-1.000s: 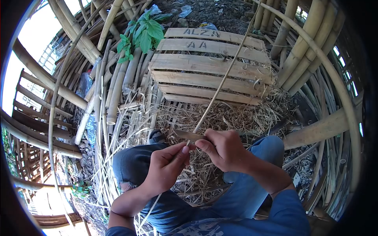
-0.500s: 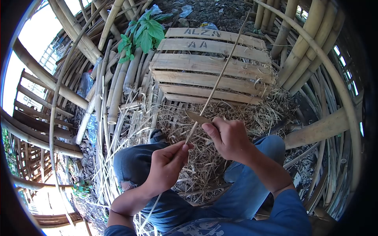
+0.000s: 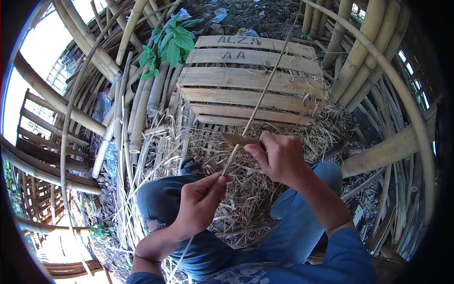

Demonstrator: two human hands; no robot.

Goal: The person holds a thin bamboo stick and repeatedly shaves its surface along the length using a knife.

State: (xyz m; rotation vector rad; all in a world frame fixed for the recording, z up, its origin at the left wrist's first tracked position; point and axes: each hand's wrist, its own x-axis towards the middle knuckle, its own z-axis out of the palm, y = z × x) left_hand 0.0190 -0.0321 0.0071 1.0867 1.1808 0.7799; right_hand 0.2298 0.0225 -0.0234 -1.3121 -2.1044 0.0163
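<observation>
Left hand [image 3: 200,202]: fingers pinched closed on strip [image 3: 257,105], which runs up over far crate [image 3: 253,80]. Right hand [image 3: 284,156]: fingers wrapped round knife [image 3: 239,139]; blade looks against strip, contact hard to confirm.

I am sitting in what looks like a simple workshop for bamboo, half open to the outside. Thick bamboo poles [image 3: 370,52] stand on my right side, and many more canes [image 3: 142,111] lie in a heap on my left. Curly shavings [image 3: 255,199] cover the ground between my legs, and some of them lie also on the slatted wooden crate [image 3: 250,80], which has the letters "AA" on it. Behind the crate I see bare, stony earth [image 3: 279,16], and a green leafy plant [image 3: 172,41] is beside it. On the far left, strong daylight comes in through a slatted frame [image 3: 49,137].
</observation>
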